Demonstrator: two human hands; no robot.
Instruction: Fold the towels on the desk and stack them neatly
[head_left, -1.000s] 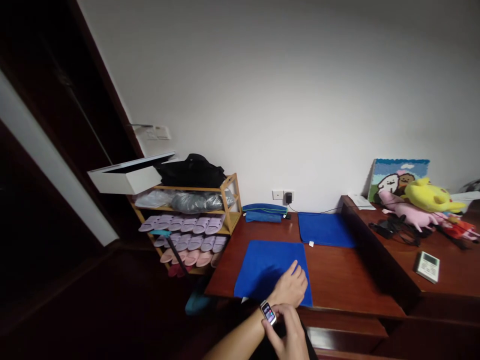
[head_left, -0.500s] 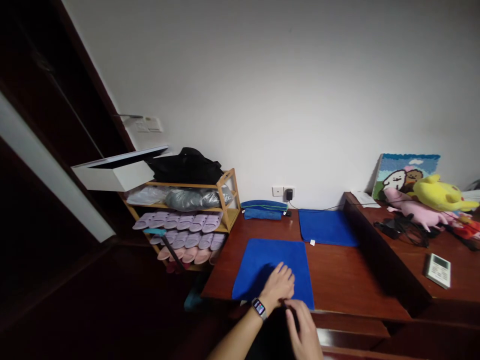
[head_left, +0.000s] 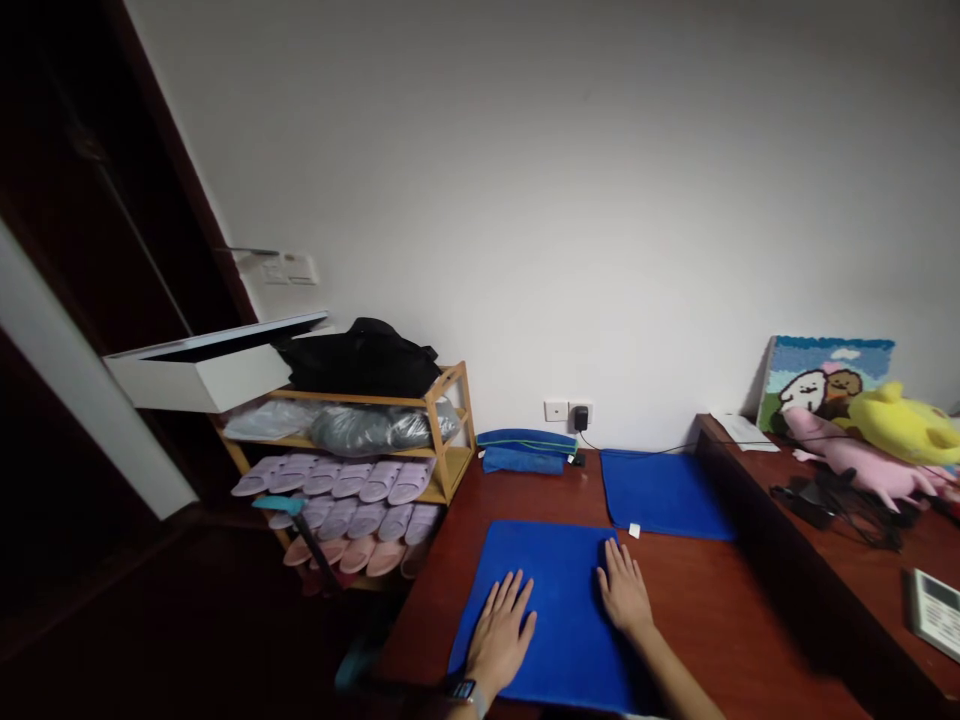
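A blue cloth [head_left: 566,610] is spread out on the brown table near its front edge. My left hand [head_left: 501,630], with a watch [head_left: 466,690] on the wrist, rests on the left half of the cloth, fingers stretched out. My right hand [head_left: 624,590] lies at the cloth's right edge, palm down, its fingers extended toward the back. Neither hand grips anything. Behind, to the right, lies a second blue cloth [head_left: 664,492] with a white tag. Folded blue cloths [head_left: 525,455] sit against the wall.
On the left stands a wooden rack [head_left: 450,440] with purple slippers [head_left: 352,478], a black bag [head_left: 360,360] and a white box [head_left: 202,378]. A raised desk on the right holds plush toys [head_left: 900,425], cables and a calculator-like device [head_left: 937,612]. A black plug [head_left: 580,418] sits in the wall socket.
My hands were close together near the left wrist; now they are apart and flat at the cloth's two sides. The view has tilted up slightly, and the cloth appears lower.
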